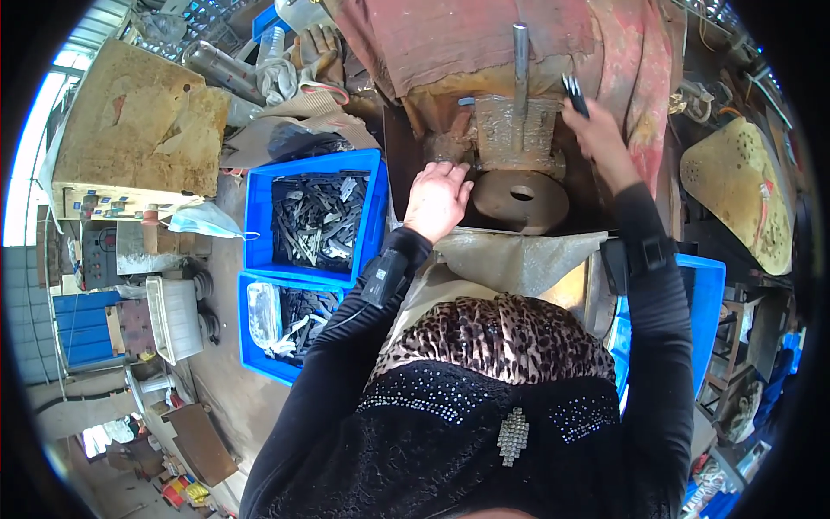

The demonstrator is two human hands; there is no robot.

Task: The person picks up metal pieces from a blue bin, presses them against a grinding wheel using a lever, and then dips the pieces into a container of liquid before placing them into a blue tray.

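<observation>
My right hand is closed around a small bundle of thin dark strips with pale tips, held up right of an upright metal rod. My left hand lies back upward on the left side of the machine, fingers loosely spread and bent, with nothing seen in them; what lies under the palm is hidden. Just right of it is a round brownish metal disc with a dark hole in the middle. Behind the disc, the rod stands in front of a worn metal block.
Left of me, a blue crate holds many dark strips; a second blue crate holds more strips and a clear plastic container. A red cloth drapes behind the machine. Another blue bin stands by my right arm.
</observation>
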